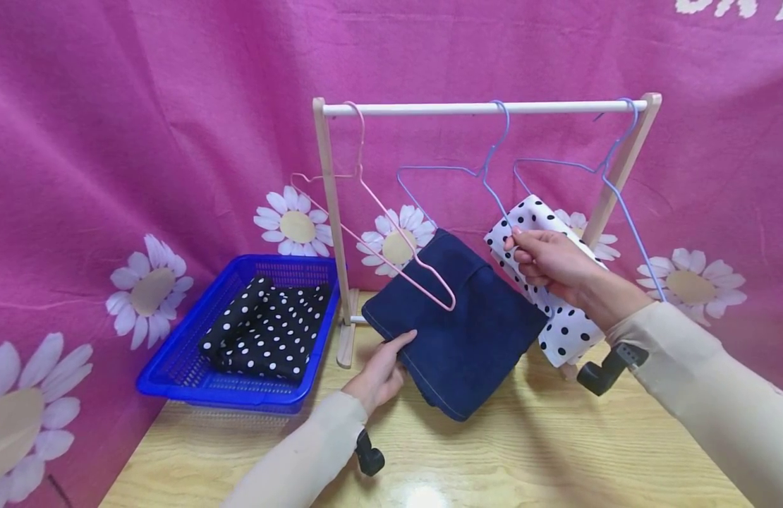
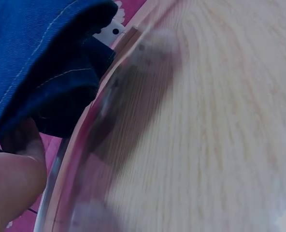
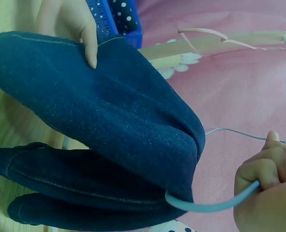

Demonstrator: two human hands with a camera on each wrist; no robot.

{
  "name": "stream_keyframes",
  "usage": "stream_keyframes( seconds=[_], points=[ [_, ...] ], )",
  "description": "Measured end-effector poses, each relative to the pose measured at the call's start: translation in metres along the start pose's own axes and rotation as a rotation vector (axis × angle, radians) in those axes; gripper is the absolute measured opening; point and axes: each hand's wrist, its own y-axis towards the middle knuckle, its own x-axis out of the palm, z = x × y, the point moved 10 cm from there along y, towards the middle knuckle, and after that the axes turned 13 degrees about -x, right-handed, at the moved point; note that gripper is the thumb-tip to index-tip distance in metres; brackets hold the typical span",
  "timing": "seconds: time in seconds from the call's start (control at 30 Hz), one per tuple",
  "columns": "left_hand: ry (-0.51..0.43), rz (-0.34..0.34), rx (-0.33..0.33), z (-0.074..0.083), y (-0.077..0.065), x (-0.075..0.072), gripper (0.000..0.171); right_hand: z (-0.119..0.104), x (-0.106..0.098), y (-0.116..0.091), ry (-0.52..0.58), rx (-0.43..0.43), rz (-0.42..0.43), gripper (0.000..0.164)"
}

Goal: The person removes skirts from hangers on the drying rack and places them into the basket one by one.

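Note:
A dark blue denim cloth [image 1: 458, 331] with a pale stitched edge hangs folded over the middle blue hanger [image 1: 451, 168] on the rack. My left hand [image 1: 380, 374] pinches its lower left edge, thumb in front and fingers behind. In the right wrist view the layers of cloth [image 3: 109, 116] hang apart below the hanger's bar. My right hand [image 1: 550, 262] grips that hanger's right arm, seen close up as a light blue wire [image 3: 215, 207] passing into the curled fingers. Behind this hand, a white cloth with black dots [image 1: 566, 328] hangs on another blue hanger [image 1: 620, 190].
The white-railed rack [image 1: 423, 109] has wooden side posts. A bare pink hanger [image 1: 407, 247] hangs at its left, overlapping the denim in the head view. A blue basket [image 1: 223, 398] on the left holds a black dotted cloth [image 1: 271, 331]. Everything stands on a wooden table [image 1: 493, 466].

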Motion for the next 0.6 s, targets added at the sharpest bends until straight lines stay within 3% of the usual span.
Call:
stream_keyframes(
  seconds=[0.1,0.23,0.6],
  points=[
    [-0.017,-0.014,-0.017,-0.002,-0.002,0.002,0.006,0.000,0.000,0.000,-0.011,0.003,-0.005,0.039],
    [-0.029,-0.030,-0.051,-0.006,-0.003,0.005,0.011,-0.001,-0.002,0.000,-0.024,0.009,0.001,0.040],
    [0.065,-0.117,-0.122,-0.014,-0.009,0.016,0.021,-0.003,-0.008,0.002,-0.141,-0.024,0.028,0.040]
  ],
)
